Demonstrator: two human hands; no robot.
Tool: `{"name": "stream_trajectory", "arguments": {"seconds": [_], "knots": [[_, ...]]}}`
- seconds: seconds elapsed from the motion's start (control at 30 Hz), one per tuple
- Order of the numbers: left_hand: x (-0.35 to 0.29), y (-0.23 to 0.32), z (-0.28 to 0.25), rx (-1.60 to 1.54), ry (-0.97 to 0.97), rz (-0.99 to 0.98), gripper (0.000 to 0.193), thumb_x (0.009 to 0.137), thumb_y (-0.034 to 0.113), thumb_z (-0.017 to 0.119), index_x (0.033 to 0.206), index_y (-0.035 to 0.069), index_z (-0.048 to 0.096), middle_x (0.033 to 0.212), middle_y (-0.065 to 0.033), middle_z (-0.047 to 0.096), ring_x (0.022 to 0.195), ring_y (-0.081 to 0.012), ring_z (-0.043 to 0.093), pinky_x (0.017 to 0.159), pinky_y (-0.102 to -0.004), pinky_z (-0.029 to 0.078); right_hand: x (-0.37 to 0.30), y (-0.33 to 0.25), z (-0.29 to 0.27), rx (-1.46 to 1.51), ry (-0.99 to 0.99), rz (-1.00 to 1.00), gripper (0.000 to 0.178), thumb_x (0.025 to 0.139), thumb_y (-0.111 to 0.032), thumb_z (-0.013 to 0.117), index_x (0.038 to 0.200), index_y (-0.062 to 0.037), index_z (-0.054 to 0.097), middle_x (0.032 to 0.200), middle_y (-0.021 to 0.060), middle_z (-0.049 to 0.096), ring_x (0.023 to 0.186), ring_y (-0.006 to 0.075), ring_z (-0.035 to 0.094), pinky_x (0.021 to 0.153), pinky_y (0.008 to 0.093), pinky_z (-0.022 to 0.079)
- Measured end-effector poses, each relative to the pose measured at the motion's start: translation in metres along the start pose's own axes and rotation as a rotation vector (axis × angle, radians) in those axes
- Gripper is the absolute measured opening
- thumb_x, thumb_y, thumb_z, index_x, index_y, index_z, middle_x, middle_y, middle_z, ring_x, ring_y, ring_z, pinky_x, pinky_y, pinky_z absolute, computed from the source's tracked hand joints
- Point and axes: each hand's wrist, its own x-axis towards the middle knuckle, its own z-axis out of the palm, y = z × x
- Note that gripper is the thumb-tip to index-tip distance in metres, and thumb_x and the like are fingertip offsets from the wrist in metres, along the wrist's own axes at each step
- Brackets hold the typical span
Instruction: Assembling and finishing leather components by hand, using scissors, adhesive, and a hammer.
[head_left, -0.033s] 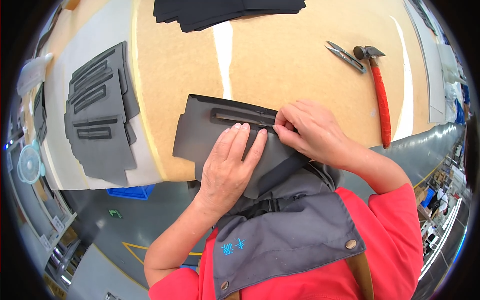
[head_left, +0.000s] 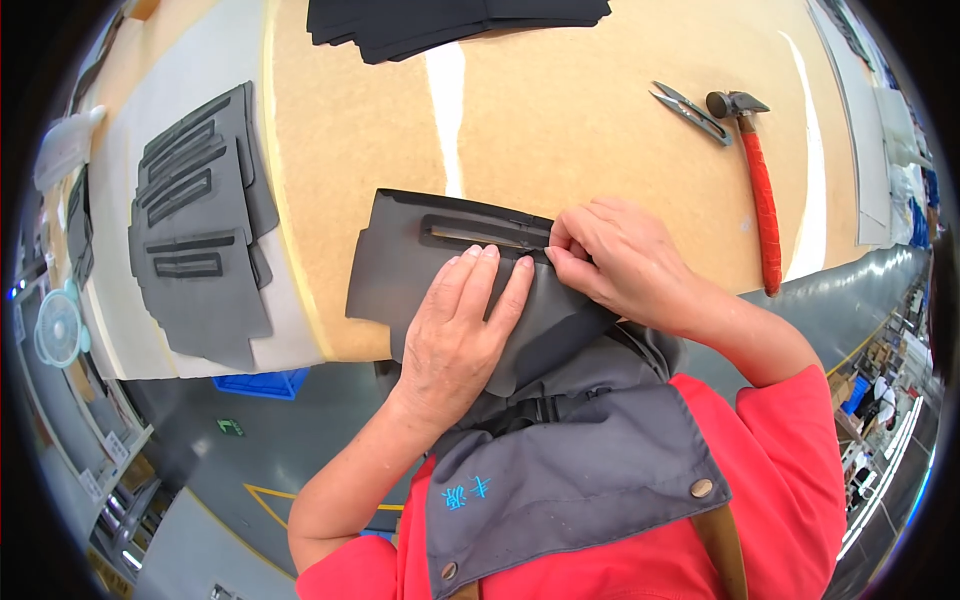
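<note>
A dark grey sheet-material panel (head_left: 385, 270) lies at the table's near edge, part of it hanging over toward my apron. Near its far edge runs a long slot (head_left: 465, 238) framed by a black strip, with the tan table showing through. My left hand (head_left: 452, 335) rests flat on the panel with fingers spread, the tips just below the slot. At the slot's right end, my right hand (head_left: 625, 260) pinches the panel's black strip between thumb and bent fingers. Those fingers hide that end of the strip.
Several similar slotted grey panels (head_left: 200, 290) lie overlapped on the left. A black stack of pieces (head_left: 450, 25) sits at the far edge. Thread snips (head_left: 692, 112) and a hammer (head_left: 760, 190) with a red-wrapped handle lie at right. A blue bin (head_left: 260, 384) is below the table.
</note>
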Motion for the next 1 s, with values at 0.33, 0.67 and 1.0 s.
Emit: {"name": "stream_trajectory", "arguments": {"seconds": [0.33,0.67,1.0], "knots": [[-0.004,0.004,0.006,0.028,0.021,-0.013,0.054,0.084,0.003,0.065,0.137,0.015,0.066,0.132,-0.0114,0.056,0.126,-0.0285,0.057,0.104,-0.0385,0.054,-0.012,0.007,0.006,0.049,0.121,-0.090,0.016,0.084,-0.013,0.078,0.093,-0.0084,0.066,0.081,0.0063,0.065,0.078,0.0265,0.062,0.075,0.0387,0.048],[-0.001,0.006,0.004,0.025,-0.008,-0.028,0.058,0.084,0.004,0.064,0.140,0.019,0.064,0.133,-0.0125,0.055,0.125,-0.0298,0.056,0.104,-0.0390,0.053,-0.010,0.006,0.012,-0.003,0.172,-0.092,0.015,0.084,-0.014,0.078,0.089,-0.0097,0.065,0.082,0.0049,0.063,0.080,0.0258,0.062,0.074,0.0384,0.047],[-0.004,0.011,0.005,0.043,-0.026,-0.047,0.059,0.084,0.004,0.066,0.141,0.019,0.064,0.134,-0.0119,0.054,0.126,-0.0292,0.056,0.104,-0.0392,0.053,-0.006,0.000,0.019,-0.122,0.177,-0.089,0.017,0.082,-0.013,0.078,0.085,-0.0078,0.062,0.081,0.0055,0.061,0.078,0.0256,0.061,0.071,0.0391,0.046]]}}
